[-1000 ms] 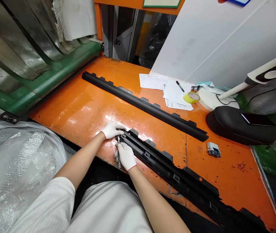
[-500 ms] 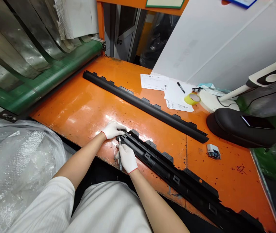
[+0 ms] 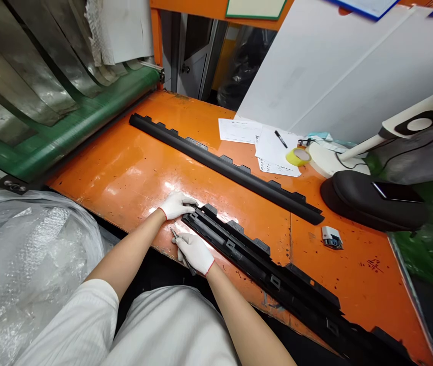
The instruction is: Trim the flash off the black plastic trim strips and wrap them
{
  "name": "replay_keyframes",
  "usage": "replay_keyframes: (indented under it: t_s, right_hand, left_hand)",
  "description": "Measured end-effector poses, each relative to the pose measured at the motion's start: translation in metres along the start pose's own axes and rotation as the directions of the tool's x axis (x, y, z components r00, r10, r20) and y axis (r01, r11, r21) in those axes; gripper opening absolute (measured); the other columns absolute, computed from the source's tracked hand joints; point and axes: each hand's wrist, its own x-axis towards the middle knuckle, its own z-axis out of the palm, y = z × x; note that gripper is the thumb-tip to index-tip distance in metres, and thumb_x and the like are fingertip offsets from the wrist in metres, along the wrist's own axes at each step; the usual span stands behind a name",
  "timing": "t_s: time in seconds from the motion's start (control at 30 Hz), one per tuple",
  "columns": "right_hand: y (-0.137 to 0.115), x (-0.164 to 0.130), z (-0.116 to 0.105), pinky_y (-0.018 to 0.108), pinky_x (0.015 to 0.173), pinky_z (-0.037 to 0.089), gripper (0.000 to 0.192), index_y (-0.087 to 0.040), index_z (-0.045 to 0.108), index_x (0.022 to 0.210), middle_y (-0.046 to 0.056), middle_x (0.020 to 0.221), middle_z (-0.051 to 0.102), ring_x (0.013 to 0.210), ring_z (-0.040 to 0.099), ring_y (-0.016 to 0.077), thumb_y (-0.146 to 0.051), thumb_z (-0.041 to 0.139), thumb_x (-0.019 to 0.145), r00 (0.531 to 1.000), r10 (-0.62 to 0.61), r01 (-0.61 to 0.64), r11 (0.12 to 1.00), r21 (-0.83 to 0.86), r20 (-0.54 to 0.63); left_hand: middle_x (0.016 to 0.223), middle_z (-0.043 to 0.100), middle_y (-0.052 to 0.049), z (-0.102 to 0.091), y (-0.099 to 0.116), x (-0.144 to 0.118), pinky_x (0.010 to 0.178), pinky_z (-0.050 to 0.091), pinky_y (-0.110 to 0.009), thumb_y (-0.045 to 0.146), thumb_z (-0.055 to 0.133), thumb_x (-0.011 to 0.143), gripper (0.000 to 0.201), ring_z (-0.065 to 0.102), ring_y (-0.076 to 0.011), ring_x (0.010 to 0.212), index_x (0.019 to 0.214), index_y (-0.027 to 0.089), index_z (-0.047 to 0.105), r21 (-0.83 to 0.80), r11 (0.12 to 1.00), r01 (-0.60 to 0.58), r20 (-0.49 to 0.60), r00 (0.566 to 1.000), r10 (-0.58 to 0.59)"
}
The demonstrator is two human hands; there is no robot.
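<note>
Spanning orange worktop (image 3: pixel 132 173): two long black trims. Far trim (image 3: pixel 224 165) lies diagonal, untouched. Near trim (image 3: pixel 262 256) runs along front edge, left end under gloved hands. Left hand (image 3: pixel 176 204) presses flat on trim end, fingers spread, gripping nothing. Right hand (image 3: pixel 193 251) closed around slim metal tool (image 3: pixel 174 235). Change: tool tip, half second ago upright against trim end, now swung left, off trim, over worktop. Likely trimming pass at that end finished or paused.

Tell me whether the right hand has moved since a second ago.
Yes. The right hand, holding a small metal tool, has drawn back slightly from the end of the near black trim strip, tilting the tool leftward.
</note>
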Motion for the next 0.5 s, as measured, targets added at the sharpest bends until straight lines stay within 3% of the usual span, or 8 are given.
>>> replay_keyframes:
  t_s: [0.1,0.2,0.27,0.33,0.4,0.5]
  right_hand:
    - [0.005,-0.018,-0.006,0.023,0.042,0.03,0.031,-0.023,0.062,0.089,-0.006,0.054,0.062,0.039,0.045,0.0104,-0.052,0.059,0.1,0.998,0.0,-0.006,0.997,0.073,0.069]
    - [0.021,-0.053,-0.021,0.022,0.043,0.027,0.044,-0.02,0.065,0.1,-0.007,0.051,0.059,0.039,0.044,0.0103,-0.064,0.06,0.097,0.994,-0.037,0.023,0.991,0.133,0.104]
    - [0.041,-0.087,-0.033,0.022,0.044,0.026,0.052,-0.019,0.065,0.104,-0.007,0.049,0.056,0.039,0.043,0.0103,-0.07,0.06,0.097,0.995,-0.051,0.034,0.981,0.191,0.083]
    - [0.064,-0.123,-0.043,0.023,0.044,0.026,0.06,-0.018,0.066,0.106,-0.006,0.049,0.055,0.04,0.041,0.0099,-0.077,0.06,0.097,0.998,-0.033,0.021,0.969,0.247,0.046]
    - [0.085,-0.156,-0.05,0.024,0.043,0.028,0.067,-0.018,0.066,0.106,-0.005,0.049,0.054,0.039,0.04,0.0107,-0.084,0.059,0.096,1.0,0.001,-0.005,0.961,0.277,0.017]
    - [0.101,-0.19,-0.056,0.034,0.044,0.044,0.066,-0.024,0.07,0.114,-0.001,0.055,0.058,0.045,0.055,0.0209,-0.086,0.054,0.099,0.997,0.07,-0.063,0.978,0.197,-0.028]
  left_hand:
    - [0.088,0.081,-0.005,-0.005,0.008,-0.004,0.089,0.055,-0.033,0.028,0.075,0.084,0.037,0.072,-0.0232,0.087,0.117,0.018,0.088,0.0,1.0,0.011,0.019,1.0,-0.011]
    - [0.09,0.081,-0.003,-0.019,0.016,-0.017,0.087,0.057,-0.031,0.028,0.074,0.084,0.04,0.072,-0.0212,0.085,0.121,0.018,0.086,-0.006,0.998,0.069,0.02,0.997,-0.069]
    - [0.099,0.083,-0.005,-0.028,0.02,-0.028,0.092,0.057,-0.032,0.03,0.072,0.088,0.031,0.074,-0.0229,0.094,0.112,0.018,0.087,0.028,0.987,0.155,-0.138,0.979,-0.15]
    - [0.101,0.083,-0.008,-0.03,0.025,-0.039,0.097,0.056,-0.035,0.033,0.064,0.096,0.027,0.074,-0.0247,0.099,0.101,0.019,0.087,0.068,0.974,0.217,-0.324,0.928,-0.185]
    - [0.099,0.081,-0.009,-0.021,0.033,-0.05,0.099,0.056,-0.038,0.036,0.062,0.1,0.029,0.073,-0.0255,0.1,0.098,0.02,0.087,0.12,0.978,0.17,-0.363,0.924,-0.116]
    - [0.119,0.076,-0.011,0.011,0.05,-0.064,0.107,0.054,-0.043,0.044,0.083,0.089,0.029,0.068,-0.029,0.115,0.11,0.024,0.088,0.218,0.976,-0.009,-0.286,0.956,0.073]
